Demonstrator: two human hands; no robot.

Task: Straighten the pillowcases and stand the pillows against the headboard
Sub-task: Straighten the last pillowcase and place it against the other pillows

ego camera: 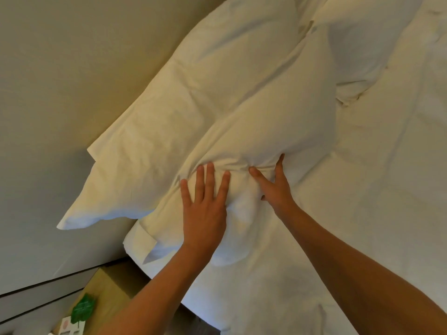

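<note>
The left hand point(204, 209) lies flat with fingers straight and spread on the front pillow point(254, 131), a grip that holds nothing and only presses, while the right hand point(277, 187) just beside it has thumb and forefinger splayed apart and pushed into a bunched fold of the same pillowcase. Directly beyond that pillow a second pillow point(193, 76) leans against the pale headboard point(72, 56), the two touching along their length, and both rest on the white bed point(375, 189). Below the left forearm, off the mattress edge, stands a wooden table point(111, 286) carrying a green card point(83, 308).
</note>
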